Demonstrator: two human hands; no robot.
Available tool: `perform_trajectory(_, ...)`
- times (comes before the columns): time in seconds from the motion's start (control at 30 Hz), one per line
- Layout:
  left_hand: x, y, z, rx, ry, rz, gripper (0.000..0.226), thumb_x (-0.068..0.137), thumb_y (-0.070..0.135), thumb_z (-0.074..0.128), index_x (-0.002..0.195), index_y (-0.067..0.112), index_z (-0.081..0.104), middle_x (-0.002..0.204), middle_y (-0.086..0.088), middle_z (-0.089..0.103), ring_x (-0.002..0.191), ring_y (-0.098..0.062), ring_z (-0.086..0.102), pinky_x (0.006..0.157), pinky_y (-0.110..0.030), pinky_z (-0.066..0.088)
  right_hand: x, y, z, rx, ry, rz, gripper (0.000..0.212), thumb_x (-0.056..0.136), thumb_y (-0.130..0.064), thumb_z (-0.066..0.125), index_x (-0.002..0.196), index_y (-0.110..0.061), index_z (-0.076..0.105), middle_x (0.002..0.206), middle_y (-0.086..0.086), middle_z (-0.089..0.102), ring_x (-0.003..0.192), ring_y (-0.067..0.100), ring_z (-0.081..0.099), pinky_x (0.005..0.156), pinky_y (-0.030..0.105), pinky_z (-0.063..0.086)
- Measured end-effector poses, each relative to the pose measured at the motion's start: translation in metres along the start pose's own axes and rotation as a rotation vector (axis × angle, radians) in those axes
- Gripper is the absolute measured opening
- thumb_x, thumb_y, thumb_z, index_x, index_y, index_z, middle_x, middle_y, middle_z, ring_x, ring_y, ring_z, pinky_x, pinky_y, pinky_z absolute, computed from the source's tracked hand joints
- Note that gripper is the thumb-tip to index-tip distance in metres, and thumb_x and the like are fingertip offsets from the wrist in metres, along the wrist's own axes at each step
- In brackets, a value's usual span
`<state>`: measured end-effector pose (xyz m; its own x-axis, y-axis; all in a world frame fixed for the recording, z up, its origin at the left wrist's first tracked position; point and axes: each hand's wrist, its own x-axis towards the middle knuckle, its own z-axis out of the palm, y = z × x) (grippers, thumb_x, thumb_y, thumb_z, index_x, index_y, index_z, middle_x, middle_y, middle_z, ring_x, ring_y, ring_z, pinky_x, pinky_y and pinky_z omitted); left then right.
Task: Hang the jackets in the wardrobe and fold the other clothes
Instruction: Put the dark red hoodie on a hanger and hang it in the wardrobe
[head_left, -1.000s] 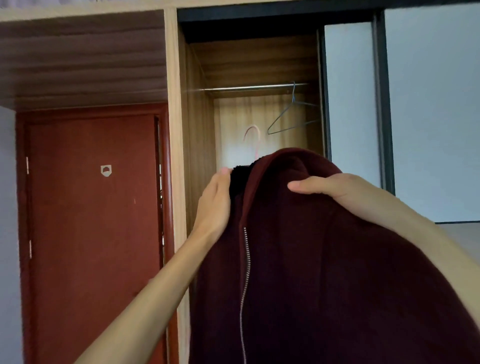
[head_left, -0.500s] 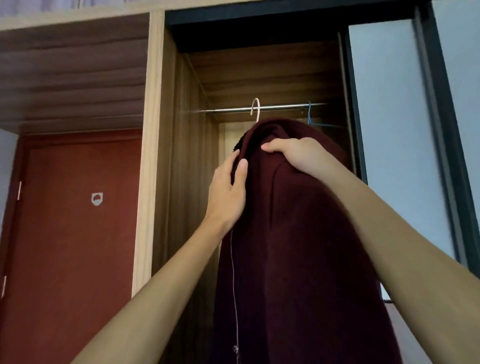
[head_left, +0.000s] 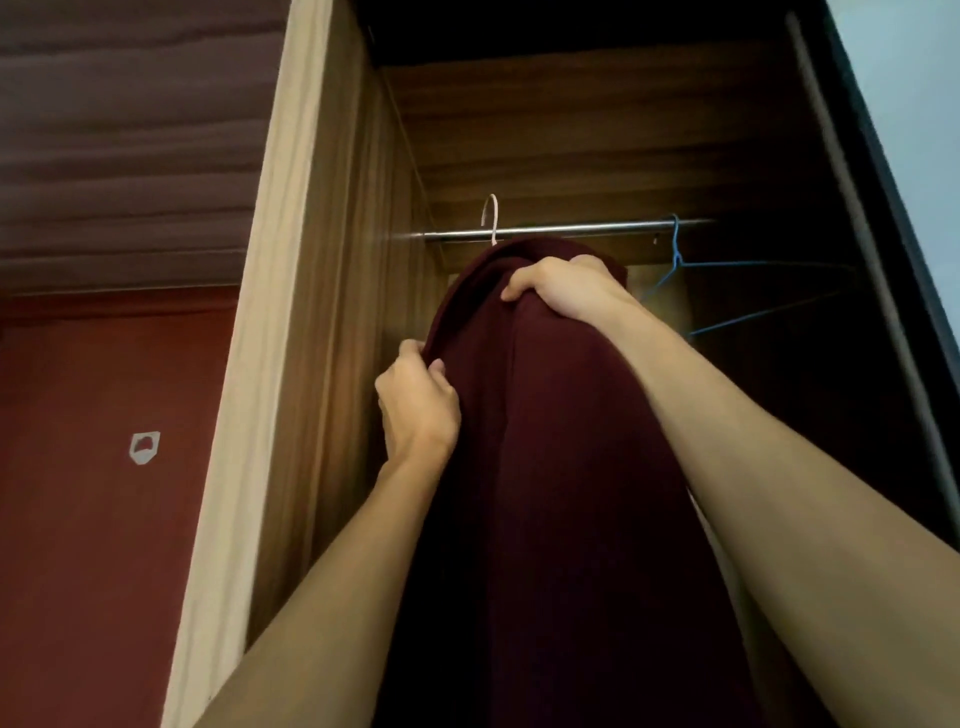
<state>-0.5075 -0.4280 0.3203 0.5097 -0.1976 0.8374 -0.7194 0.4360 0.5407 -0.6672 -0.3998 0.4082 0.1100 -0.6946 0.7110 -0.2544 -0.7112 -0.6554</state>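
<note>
Jacket (head_left: 571, 467) is raised to rail (head_left: 571, 228) vs. 0.5 s ago; hanger hook (head_left: 491, 218) is seen across rail, seating unconfirmed. Fabric is clamped by L hand (head_left: 418, 405) at edge, R hand (head_left: 566, 291) at top; hanging judged approx. complete.

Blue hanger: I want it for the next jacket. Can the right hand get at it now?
Probably, once freed: the right hand grips the maroon jacket just beside the blue hanger, with nothing between them.
</note>
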Motion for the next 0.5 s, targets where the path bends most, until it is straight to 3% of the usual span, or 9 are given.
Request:
perform_trajectory(0.1, 0.012, 0.003, 0.018, -0.013, 0.037, 0.001, 0.035, 0.104, 0.017, 0.046, 0.138, 0.007, 0.046, 0.124, -0.017, 0.063, 0.111, -0.030, 0.061, 0.081, -0.028, 0.039, 0.021, -0.001, 0.010, 0.025, 0.017, 0.000, 0.027, 0.076, -0.029, 0.076, 0.085, -0.014, 0.055, 0.078, -0.005, 0.055, 0.069, 0.008, 0.051, 0.062, 0.027, 0.037)
perform_trajectory(0.17, 0.022, 0.007, 0.032, -0.001, 0.031, 0.009, 0.044, 0.105, 0.021, 0.043, 0.146, 0.009, 0.034, 0.133, -0.017, 0.056, 0.116, -0.031, 0.058, 0.082, -0.032, 0.039, 0.035, 0.000, 0.013, 0.025, 0.040, 0.017, 0.029, 0.075, -0.029, 0.076, 0.090, -0.013, 0.057, 0.084, -0.003, 0.059, 0.071, 0.010, 0.052, 0.069, 0.027, 0.038)
perform_trajectory(0.23, 0.029, 0.006, 0.045, 0.022, 0.015, 0.027, 0.056, 0.104, 0.027, 0.042, 0.154, 0.012, 0.021, 0.143, -0.017, 0.046, 0.122, -0.032, 0.054, 0.088, -0.037, 0.043, 0.051, 0.001, 0.014, 0.051, 0.056, 0.038, 0.044, 0.074, -0.028, 0.075, 0.113, -0.015, 0.059, 0.088, -0.002, 0.059, 0.070, 0.011, 0.051, 0.060, 0.027, 0.036)
perform_trajectory(0.3, 0.036, 0.002, 0.055, 0.056, -0.025, 0.068, 0.061, 0.104, 0.033, 0.041, 0.157, 0.015, 0.015, 0.152, -0.017, 0.036, 0.132, -0.033, 0.045, 0.099, -0.043, 0.041, 0.065, 0.002, 0.017, 0.074, 0.056, 0.027, 0.044, 0.078, -0.026, 0.073, 0.118, -0.020, 0.057, 0.080, -0.006, 0.054, 0.067, 0.009, 0.049, 0.052, 0.025, 0.031)
perform_trajectory(0.4, 0.050, -0.011, 0.065, 0.007, -0.094, 0.124, 0.059, 0.104, 0.045, 0.035, 0.157, 0.024, 0.020, 0.163, -0.010, 0.023, 0.148, -0.030, 0.024, 0.117, -0.048, 0.028, 0.087, 0.001, 0.020, 0.101, 0.051, -0.004, 0.037, 0.079, -0.024, 0.071, 0.113, -0.020, 0.058, 0.079, -0.006, 0.052, 0.068, 0.009, 0.049, 0.052, 0.025, 0.030)
perform_trajectory(0.5, 0.066, -0.015, 0.071, -0.122, -0.126, 0.119, 0.053, 0.104, 0.051, 0.027, 0.151, 0.029, 0.039, 0.164, -0.004, 0.024, 0.152, -0.019, 0.015, 0.121, -0.043, 0.017, 0.109, -0.002, 0.021, 0.101, 0.059, -0.040, 0.027, 0.079, -0.023, 0.071, 0.100, -0.018, 0.054, 0.079, -0.004, 0.054, 0.070, 0.011, 0.051, 0.053, 0.026, 0.031)
